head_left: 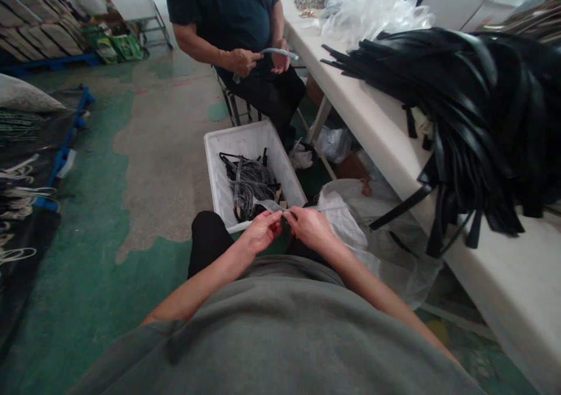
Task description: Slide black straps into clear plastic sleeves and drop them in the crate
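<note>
On the white table [504, 278] lie 1 heap of black strips [482, 103] and, beyond it, translucent plastic [377, 18].

At centre, the left hand [264, 231] and right hand [309, 227] hide one end of a pale strip [269, 205]. The top edge cuts off the co-worker [223, 9] above the chest; the right edge crops black straps [477, 91].

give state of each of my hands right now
Left hand: closed, pinching a pale strip.
Right hand: closed, pinching right beside the left; exactly what it grips is too small to tell.
</note>
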Available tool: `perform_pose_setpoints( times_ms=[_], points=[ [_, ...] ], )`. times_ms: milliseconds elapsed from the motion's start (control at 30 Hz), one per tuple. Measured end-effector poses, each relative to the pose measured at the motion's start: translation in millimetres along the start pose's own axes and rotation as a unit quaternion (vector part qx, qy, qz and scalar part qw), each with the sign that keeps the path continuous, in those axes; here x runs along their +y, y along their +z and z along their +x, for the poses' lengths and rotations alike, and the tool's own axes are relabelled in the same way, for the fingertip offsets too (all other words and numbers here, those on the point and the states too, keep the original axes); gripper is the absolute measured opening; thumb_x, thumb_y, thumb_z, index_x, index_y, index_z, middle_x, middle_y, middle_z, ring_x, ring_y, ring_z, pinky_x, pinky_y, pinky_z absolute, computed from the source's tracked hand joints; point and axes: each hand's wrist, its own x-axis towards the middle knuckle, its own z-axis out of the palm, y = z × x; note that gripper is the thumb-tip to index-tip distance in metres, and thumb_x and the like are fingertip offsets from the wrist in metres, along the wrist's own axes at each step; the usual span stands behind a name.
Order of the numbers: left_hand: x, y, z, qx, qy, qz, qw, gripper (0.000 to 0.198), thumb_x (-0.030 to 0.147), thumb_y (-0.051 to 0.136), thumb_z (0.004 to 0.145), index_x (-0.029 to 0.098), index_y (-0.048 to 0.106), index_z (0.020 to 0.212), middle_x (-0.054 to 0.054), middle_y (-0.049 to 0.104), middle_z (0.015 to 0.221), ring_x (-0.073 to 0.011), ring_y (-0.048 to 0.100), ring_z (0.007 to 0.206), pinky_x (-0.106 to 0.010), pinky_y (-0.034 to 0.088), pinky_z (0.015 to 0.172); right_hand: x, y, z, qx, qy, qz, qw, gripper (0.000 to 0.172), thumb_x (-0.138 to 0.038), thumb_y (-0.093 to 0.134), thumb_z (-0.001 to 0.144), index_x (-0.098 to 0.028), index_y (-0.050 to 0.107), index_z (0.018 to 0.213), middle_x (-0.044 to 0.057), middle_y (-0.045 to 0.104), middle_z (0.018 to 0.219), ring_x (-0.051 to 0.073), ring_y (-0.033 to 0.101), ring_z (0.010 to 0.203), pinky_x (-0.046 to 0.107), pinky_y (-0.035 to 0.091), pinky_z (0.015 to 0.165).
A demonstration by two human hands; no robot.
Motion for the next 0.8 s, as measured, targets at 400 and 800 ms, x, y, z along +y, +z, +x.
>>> perform_pose_setpoints(
  times_ms=[400, 800],
  points=[
    [5.2, -0.2, -0.3, 0.003, 0.001, 0.021, 1.0, 0.019, 0.011, 0.077, 0.072, 0.013, 0.058, 0.073, 0.005, 0.056, 0.056, -0.0048, 0.053, 0.046, -0.015, 0.047, 0.046, 5.8, 9.2, 5.9, -0.005, -0.003, 0.101, 0.995, 0.035, -0.035, 0.041, 0.096, -0.018, 0.057, 0.07, 0.0, 0.064, 0.059, 0.01, 0.056, 0.05, 0.022, 0.035, 0.053],
    [26.2, -0.6, -10.8, -0.017, -0.003, 0.009, 1.0, 0.015, 0.012, 0.074, 0.075, 0.014, 0.059, 0.073, 0.006, 0.054, 0.055, -0.0046, 0.052, 0.047, -0.016, 0.05, 0.05, 18.3, 15.4, -0.4, 0.073, -0.064, 0.194, 0.976, 0.029, -0.037, 0.043, 0.097, -0.021, 0.065, 0.088, -0.001, 0.069, 0.068, 0.01, 0.058, 0.049, 0.023, 0.044, 0.055]
  ],
)
